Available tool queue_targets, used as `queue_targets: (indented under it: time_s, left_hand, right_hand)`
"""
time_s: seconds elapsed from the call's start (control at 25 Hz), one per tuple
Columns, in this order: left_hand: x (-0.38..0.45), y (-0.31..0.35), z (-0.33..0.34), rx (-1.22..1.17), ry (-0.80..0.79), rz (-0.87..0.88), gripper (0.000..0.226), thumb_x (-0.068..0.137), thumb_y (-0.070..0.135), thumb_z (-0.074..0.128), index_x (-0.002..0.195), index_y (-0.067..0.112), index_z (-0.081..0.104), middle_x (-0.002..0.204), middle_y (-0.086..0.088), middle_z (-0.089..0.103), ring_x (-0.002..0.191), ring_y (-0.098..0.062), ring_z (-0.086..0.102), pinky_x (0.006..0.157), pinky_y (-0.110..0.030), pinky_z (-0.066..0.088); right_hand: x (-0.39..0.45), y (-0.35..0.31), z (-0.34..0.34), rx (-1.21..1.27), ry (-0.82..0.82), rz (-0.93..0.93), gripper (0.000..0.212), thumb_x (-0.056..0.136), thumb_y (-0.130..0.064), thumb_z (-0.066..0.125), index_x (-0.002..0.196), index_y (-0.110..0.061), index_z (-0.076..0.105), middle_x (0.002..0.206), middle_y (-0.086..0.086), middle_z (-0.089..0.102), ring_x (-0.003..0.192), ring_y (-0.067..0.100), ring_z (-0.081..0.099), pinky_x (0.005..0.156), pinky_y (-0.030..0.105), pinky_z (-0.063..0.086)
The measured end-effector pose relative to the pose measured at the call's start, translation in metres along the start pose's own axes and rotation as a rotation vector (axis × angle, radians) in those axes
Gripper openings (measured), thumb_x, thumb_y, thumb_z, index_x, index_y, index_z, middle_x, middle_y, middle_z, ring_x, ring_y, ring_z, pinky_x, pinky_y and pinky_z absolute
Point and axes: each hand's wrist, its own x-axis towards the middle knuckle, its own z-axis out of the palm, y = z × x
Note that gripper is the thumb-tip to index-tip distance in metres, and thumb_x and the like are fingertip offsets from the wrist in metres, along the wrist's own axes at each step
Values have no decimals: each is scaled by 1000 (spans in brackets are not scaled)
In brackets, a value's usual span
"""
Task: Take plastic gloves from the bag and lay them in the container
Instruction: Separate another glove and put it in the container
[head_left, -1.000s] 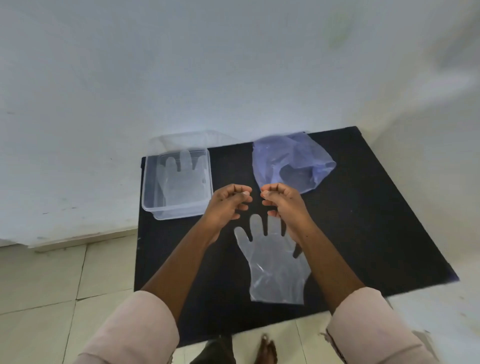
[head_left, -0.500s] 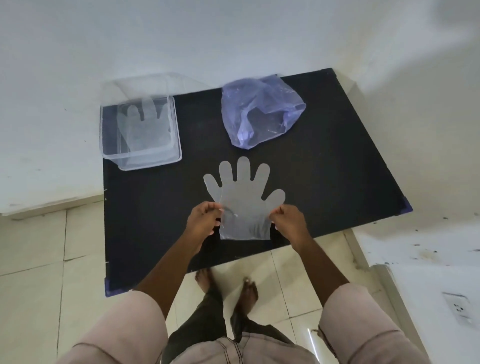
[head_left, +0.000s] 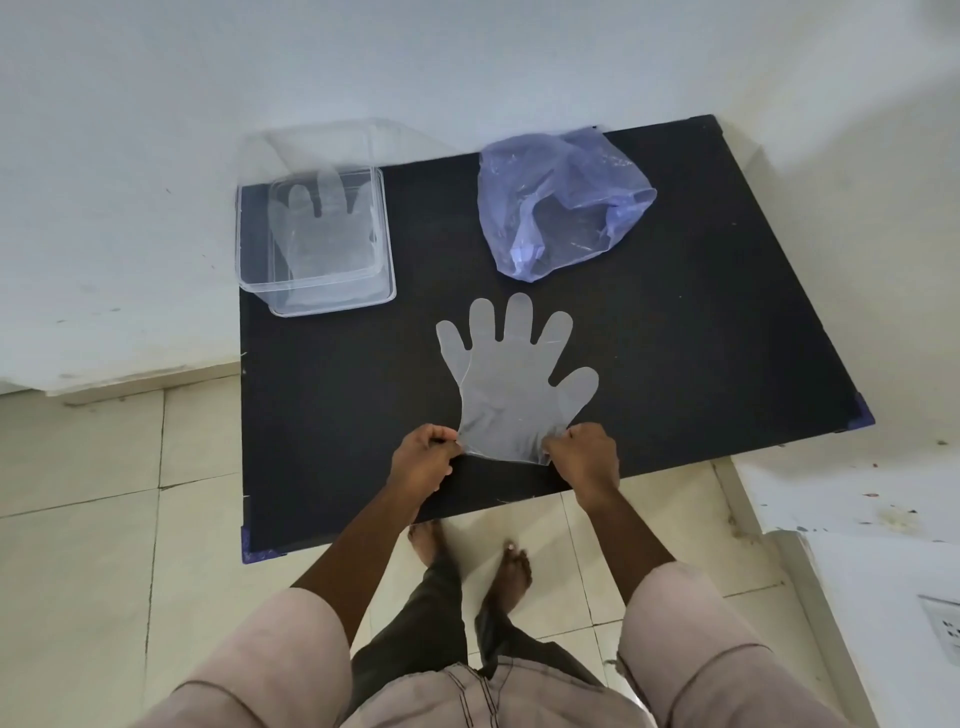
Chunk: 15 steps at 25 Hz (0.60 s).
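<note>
White walls meet behind a black tabletop (head_left: 675, 322). Left hand (head_left: 423, 460) and right hand (head_left: 584, 457) each pinch a cuff corner of a clear plastic glove (head_left: 511, 387), fingers closed on it; it lies flat, spreading away from them. Beyond the left fingers, the clear container (head_left: 249, 244) holds another glove (head_left: 322, 234). Beyond the right fingers lies the bluish bag (head_left: 561, 202).

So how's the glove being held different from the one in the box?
The held glove lies spread on the black table, pinched at its cuff by the left hand and right hand; the boxed glove rests untouched inside the clear container. Both are clear plastic, fingers pointing away.
</note>
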Motion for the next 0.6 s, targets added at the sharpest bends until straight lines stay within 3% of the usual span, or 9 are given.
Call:
queue_targets:
  time_s: [0.16,0.24,0.32,0.44,0.52,0.6]
  left_hand:
    - [3,-10,-2,54,42,26,15,89,13,59,97,24,65,100,-3,69,94,-21,64,88,-39,54]
    - [4,-12,0,68,50,34,20,88,13,60,106,22,64,103,-4,70,97,-22,65,92,-43,54]
    - [5,-11,3,51,61,29,23,87,16,63,110,22,64,105,-4,70,97,-22,65,92,-44,55]
    - [6,-4,6,19,65,17,17,86,18,64,102,23,67,100,-5,71,92,-22,67,87,-40,56]
    - [7,-2,7,38,45,18,11,87,17,62,93,25,68,96,-4,71,88,-21,66,84,-37,57]
    - [8,-1,7,56,17,21,12,88,17,61,85,28,66,93,-2,70,84,-19,65,80,-34,55]
  right_hand:
    - [0,0,-1,360,11,85,13,71,-17,60,63,-6,60,71,14,64,58,23,57,52,30,47]
    - [2,3,0,247,52,66,20,74,-26,63,70,-7,62,76,13,66,62,24,59,56,32,46]
    - [0,7,3,-110,88,23,31,79,-40,65,87,-10,63,88,9,68,77,27,65,62,33,47]
    - [-5,9,10,-317,97,-58,31,87,-37,63,103,-11,61,99,7,64,94,32,66,68,33,44]
    - [-4,5,11,-240,87,-84,21,89,-30,61,94,-11,64,91,7,64,89,31,66,67,32,45]
    - [-2,6,10,-137,67,-95,21,87,-25,62,69,-13,60,70,3,59,70,24,61,62,30,44]
